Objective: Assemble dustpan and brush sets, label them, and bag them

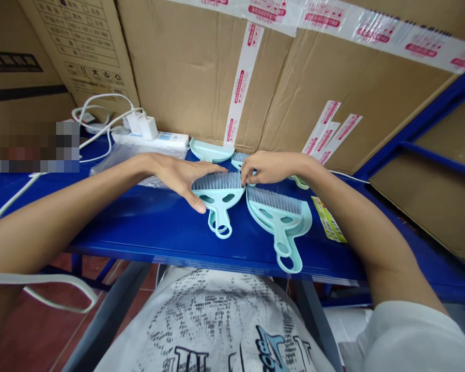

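Observation:
On the blue surface, a mint-green hand brush (219, 195) with grey bristles lies nested on a dustpan, handles toward me. My left hand (182, 178) is at its left side, thumb and fingers spread apart. At its upper right corner is my right hand (265, 168), its fingers bent and drawn together; whether anything small is in them is hidden. A second brush (281, 217) lies in its dustpan (306, 219) just right of the first set. Behind my hands rest another dustpan (212, 151) and a partly covered brush (239, 159).
A white power strip (170, 139) with chargers (141, 125) and cables stands at the back left, near clear plastic bags (120, 157). Large taped cardboard boxes (194, 67) wall off the back. A yellow-green label card (328, 219) lies by my right forearm. Blue metal framing (422, 116) rises at right.

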Motion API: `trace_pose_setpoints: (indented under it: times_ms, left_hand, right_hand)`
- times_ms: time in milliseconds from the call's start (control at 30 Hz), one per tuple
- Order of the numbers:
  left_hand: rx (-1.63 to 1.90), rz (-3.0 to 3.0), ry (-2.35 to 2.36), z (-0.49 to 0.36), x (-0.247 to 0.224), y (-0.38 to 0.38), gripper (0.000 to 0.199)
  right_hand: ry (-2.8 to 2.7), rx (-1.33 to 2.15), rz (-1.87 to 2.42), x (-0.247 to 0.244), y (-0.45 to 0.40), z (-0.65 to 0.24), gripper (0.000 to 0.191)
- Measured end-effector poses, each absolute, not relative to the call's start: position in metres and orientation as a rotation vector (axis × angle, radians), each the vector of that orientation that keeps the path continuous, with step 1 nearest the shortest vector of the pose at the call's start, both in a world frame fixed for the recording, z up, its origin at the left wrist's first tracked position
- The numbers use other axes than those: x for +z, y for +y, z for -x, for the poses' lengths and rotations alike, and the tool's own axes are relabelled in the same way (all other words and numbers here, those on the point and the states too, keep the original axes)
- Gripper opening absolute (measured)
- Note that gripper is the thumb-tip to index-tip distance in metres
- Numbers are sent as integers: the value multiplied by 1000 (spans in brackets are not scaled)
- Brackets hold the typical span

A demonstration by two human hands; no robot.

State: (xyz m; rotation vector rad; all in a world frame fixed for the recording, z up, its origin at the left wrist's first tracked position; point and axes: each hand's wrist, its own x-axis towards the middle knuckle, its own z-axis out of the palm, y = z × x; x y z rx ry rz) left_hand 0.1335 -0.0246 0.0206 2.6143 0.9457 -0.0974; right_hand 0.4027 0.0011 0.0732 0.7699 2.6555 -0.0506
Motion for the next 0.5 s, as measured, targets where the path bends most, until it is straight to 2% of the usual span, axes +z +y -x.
trace_pose_setpoints:
  times_ms: [233,367,500]
  left_hand:
    - [-116,-2741,906,-136,24,-26,109]
    - [-101,-2718,877,-137,23,-27,97]
    - [-24,-2733,786,-140,22,-29,76]
  right_hand:
    - [2808,230,-872,91,-31,-406,24]
    - [2908,170,-740,93,-67,-399,24]
    - [2904,229,-671,86,-91,-392,24]
